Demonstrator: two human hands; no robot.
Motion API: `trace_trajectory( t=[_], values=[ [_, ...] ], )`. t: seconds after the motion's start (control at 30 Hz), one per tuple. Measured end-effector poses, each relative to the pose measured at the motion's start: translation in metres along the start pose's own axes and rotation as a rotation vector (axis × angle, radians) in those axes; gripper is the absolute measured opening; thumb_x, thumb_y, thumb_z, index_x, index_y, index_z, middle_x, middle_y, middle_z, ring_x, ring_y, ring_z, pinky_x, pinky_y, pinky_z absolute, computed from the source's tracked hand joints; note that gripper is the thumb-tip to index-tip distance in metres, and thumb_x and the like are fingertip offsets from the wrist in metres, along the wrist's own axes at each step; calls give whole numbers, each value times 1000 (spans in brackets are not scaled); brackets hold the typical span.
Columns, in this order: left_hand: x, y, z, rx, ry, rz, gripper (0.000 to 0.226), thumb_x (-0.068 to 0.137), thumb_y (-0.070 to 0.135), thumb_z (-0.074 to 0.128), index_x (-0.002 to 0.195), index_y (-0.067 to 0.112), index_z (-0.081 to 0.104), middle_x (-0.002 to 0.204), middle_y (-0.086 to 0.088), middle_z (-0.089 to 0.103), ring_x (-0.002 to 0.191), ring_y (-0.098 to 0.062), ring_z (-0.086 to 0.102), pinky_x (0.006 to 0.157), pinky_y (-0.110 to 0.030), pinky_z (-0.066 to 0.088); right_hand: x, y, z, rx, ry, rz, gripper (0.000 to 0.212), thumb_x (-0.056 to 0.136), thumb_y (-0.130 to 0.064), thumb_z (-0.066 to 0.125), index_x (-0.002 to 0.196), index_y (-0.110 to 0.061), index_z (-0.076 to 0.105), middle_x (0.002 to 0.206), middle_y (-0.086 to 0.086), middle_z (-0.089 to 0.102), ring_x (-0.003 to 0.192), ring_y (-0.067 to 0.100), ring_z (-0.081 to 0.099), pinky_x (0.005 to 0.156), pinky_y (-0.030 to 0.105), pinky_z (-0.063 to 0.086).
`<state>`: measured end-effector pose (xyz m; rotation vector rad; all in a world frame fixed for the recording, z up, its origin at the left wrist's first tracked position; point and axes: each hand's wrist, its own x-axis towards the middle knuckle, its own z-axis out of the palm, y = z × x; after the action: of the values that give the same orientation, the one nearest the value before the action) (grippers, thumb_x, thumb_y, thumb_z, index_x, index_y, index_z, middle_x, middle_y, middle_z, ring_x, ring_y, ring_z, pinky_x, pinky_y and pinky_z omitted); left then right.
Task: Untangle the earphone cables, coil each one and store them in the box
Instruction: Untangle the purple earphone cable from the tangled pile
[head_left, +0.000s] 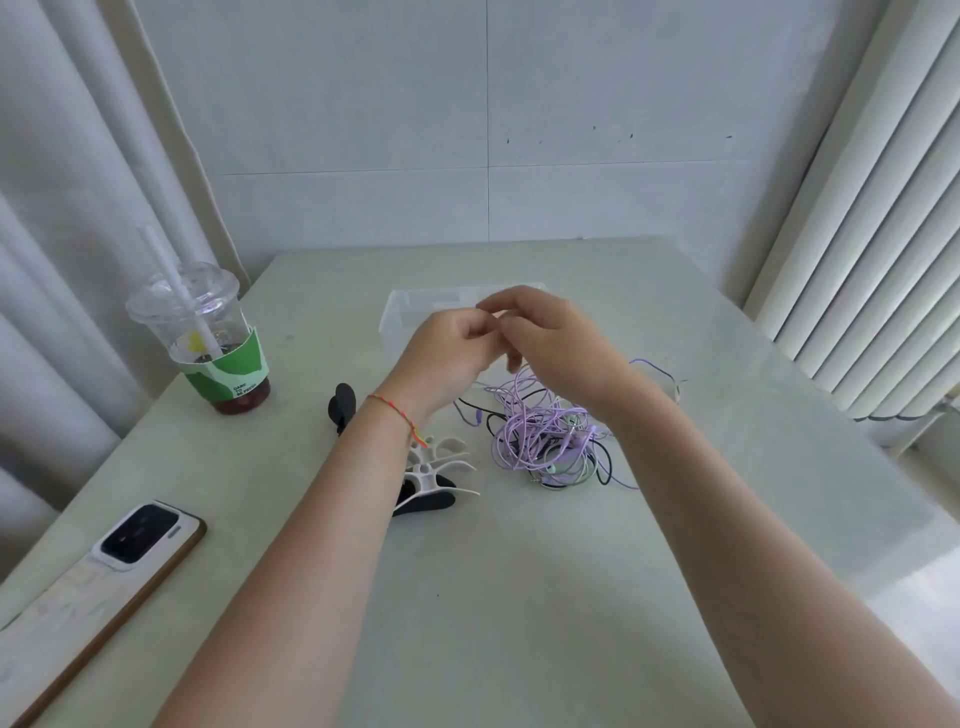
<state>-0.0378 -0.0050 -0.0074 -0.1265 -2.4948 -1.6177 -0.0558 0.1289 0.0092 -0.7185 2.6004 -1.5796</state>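
Both hands meet fingertip to fingertip, the left hand (451, 349) and right hand (551, 343) seemingly pinching one strand, with the tangle of earphone cables (545, 436) just beneath them unsorted and the clear box (402, 312) right behind them apparently holding nothing, so little looks done.

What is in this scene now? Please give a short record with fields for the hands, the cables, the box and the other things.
left hand: raised, fingers curled, apparently pinching a cable
right hand: raised, meeting the left
cables: tangled heap, purple, black, pale green
box: clear, behind the hands
cup: left, with straw
phone: near left, face down
table: pale green
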Motion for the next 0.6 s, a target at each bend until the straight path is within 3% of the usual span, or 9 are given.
trace_trajectory(
  t=[0.1, 0.23, 0.37, 0.47, 0.6],
  values=[
    [0, 0, -6, -7, 36, -34, 36, 88, 32, 68, 58, 16, 56, 41, 12, 35, 40, -6, 30, 47, -25, 25, -1, -1, -15, -40, -18, 11, 20, 90, -15, 52, 93, -16, 72, 60, -10, 59, 49, 0, 44, 54, 19, 39],
    [0, 2, -13, -200, 50, -106, 37, 93, 27, 61, 61, 13, 47, 39, 11, 28, 36, -10, 20, 44, -23, 16, 0, 7, -33, -53, 105, -12, 14, 89, -16, 61, 85, -14, 74, 42, -12, 36, 38, 6, 26, 39, 14, 22],
    [-1, 5, -15, -323, -58, -151, 29, 96, 16, 46, 67, 14, 46, 44, 8, 22, 36, -9, 15, 42, -20, 15, 11, 23, -39, -63, 406, 66, 15, 91, -17, 58, 87, -17, 72, 35, -14, 38, 34, 8, 31, 39, 17, 21],
    [-2, 5, -14, -464, -197, -229, 26, 95, 16, 38, 72, 13, 49, 48, 6, 24, 35, -8, 16, 39, -19, 17, 14, 29, -38, -110, 442, 107, 16, 92, -17, 55, 88, -16, 71, 39, -10, 42, 34, 7, 35, 37, 15, 22],
    [-4, 13, -16, -877, -310, -241, 19, 85, 12, 38, 83, 7, 56, 60, 1, 41, 45, -8, 36, 39, -18, 22, 14, 33, -32, -187, 376, 137, 17, 92, -16, 54, 87, -16, 70, 52, -6, 43, 35, 6, 38, 38, 15, 25]
  ],
)
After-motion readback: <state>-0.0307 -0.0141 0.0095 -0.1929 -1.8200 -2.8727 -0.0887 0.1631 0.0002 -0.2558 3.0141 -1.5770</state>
